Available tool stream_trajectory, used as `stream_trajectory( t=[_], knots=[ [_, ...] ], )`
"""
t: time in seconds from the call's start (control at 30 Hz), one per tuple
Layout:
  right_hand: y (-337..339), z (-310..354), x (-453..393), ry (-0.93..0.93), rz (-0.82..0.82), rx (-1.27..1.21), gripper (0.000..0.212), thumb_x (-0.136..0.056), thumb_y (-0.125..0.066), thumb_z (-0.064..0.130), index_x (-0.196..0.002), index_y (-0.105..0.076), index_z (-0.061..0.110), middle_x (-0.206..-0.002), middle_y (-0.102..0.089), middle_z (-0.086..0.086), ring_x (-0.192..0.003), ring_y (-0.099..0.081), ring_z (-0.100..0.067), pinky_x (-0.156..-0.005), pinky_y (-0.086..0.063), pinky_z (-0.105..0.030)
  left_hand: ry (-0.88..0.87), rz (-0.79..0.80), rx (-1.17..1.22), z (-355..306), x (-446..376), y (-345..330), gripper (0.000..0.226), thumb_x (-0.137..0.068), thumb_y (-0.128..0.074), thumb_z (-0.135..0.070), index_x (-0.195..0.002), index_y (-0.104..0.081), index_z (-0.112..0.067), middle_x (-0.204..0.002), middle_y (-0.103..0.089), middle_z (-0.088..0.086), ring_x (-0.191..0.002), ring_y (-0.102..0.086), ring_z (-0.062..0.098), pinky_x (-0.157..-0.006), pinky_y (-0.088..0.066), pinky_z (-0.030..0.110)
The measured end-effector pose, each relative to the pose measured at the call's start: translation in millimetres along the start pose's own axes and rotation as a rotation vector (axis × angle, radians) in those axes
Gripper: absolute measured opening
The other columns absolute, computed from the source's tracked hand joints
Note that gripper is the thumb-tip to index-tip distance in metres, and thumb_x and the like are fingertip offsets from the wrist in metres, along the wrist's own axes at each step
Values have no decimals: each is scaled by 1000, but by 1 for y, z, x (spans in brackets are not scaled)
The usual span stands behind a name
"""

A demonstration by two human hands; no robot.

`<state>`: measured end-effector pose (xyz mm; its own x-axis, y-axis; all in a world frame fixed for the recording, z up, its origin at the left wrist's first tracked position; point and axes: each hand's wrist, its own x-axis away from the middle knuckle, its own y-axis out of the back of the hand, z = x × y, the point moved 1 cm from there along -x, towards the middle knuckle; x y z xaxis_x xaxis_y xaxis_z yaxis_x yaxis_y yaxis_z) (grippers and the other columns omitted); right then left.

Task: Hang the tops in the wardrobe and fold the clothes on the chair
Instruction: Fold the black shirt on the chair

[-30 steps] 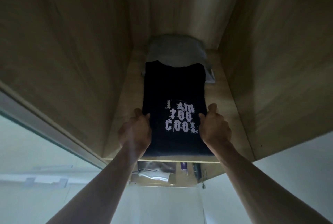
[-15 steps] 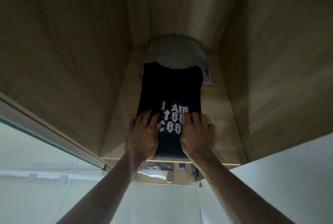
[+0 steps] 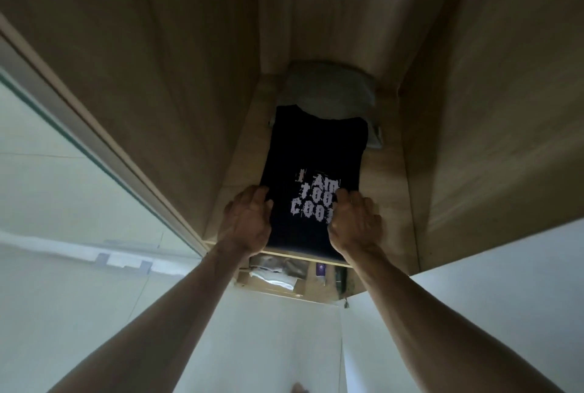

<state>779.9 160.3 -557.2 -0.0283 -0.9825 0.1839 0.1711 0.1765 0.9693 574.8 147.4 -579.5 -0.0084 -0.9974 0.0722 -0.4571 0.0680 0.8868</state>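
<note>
Black cotton, folded flat: my left hand [image 3: 248,222] and right hand [image 3: 355,223] flank the near end of the black T-shirt [image 3: 313,155], one on each long edge, just below its pale printed lettering. My left fingers [image 3: 259,200] curl over the left fold edge and my right fingers [image 3: 344,200] over the right one, so both hands appear to grip the cloth from the sides; whether the thumbs tuck underneath I cannot tell, since the backs of the hands hide them. The T-shirt lies lengthwise on the wooden shelf [image 3: 384,190] inside the wardrobe compartment, its near end at the shelf's front lip and its far end overlapping a grey folded garment [image 3: 331,89] that sits against the back panel. I judge the bundle light, soft and limp: it will sag and unfold if lifted from one point, and it should slide easily on the smooth board. The sensible hold is therefore at both side folds, layers pinched together, or flat palms pressing from above. Below the shelf, a lower compartment holds pale bundled items [image 3: 275,272] too dim to identify.
</note>
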Motion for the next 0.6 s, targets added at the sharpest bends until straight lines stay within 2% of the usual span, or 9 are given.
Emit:
stream_trajectory(
  t=[0.13,0.23,0.3,0.37,0.43,0.5,0.53,0.6],
  knots=[
    [31,28,22,12,52,-128,53,-89,-62,16,-138,-45,20,-132,-53,-8,-121,-52,-28,-92,-52,-43,17,-32,64,-5,27,54,36,-103,-42,-23,-135,-52,-9,-130,-56,16,-114,-56,37,-97,-48,43],
    [53,62,52,50,104,-244,36,-91,-55,16,-127,-57,22,-120,-65,-7,-112,-63,-28,-87,-56,-39,-6,-17,119,-9,57,93,29,-100,-48,-17,-125,-60,-8,-127,-58,16,-107,-62,37,-92,-52,44],
    [68,93,83,100,196,-274,28,-94,-53,20,-120,-62,24,-115,-69,-7,-102,-67,-27,-83,-58,-40,14,-4,138,-9,88,124,28,-100,-49,-20,-122,-63,-10,-128,-61,11,-108,-64,34,-91,-53,42],
    [76,123,112,165,267,-281,27,-94,-53,18,-118,-64,24,-112,-71,-6,-97,-69,-27,-80,-58,-38,39,-3,124,-2,120,150,26,-101,-48,-24,-115,-66,-13,-118,-66,7,-105,-64,30,-85,-53,38],
    [84,159,147,245,313,-270,24,-94,-50,15,-110,-66,23,-109,-71,-5,-98,-68,-29,-77,-56,-36,79,-21,92,15,160,179,27,-102,-46,-30,-106,-67,-15,-104,-68,6,-96,-64,29,-78,-53,38],
    [93,200,181,339,354,-238,20,-94,-50,13,-106,-66,17,-109,-69,-6,-101,-66,-30,-72,-51,-32,139,-42,90,41,202,213,30,-102,-46,-35,-104,-69,-15,-101,-70,5,-94,-65,27,-78,-53,39],
    [97,222,196,376,371,-219,22,-95,-51,13,-111,-65,16,-114,-68,-6,-106,-64,-29,-75,-49,-31,180,-54,89,56,223,231,30,-102,-47,-35,-103,-69,-16,-102,-70,5,-95,-65,27,-79,-53,38],
    [101,259,221,456,388,-183,27,-96,-51,17,-121,-62,16,-127,-63,-7,-117,-59,-30,-91,-50,-34,227,-84,85,82,258,262,28,-101,-49,-34,-99,-69,-14,-101,-71,5,-95,-65,27,-78,-51,36]
  ],
)
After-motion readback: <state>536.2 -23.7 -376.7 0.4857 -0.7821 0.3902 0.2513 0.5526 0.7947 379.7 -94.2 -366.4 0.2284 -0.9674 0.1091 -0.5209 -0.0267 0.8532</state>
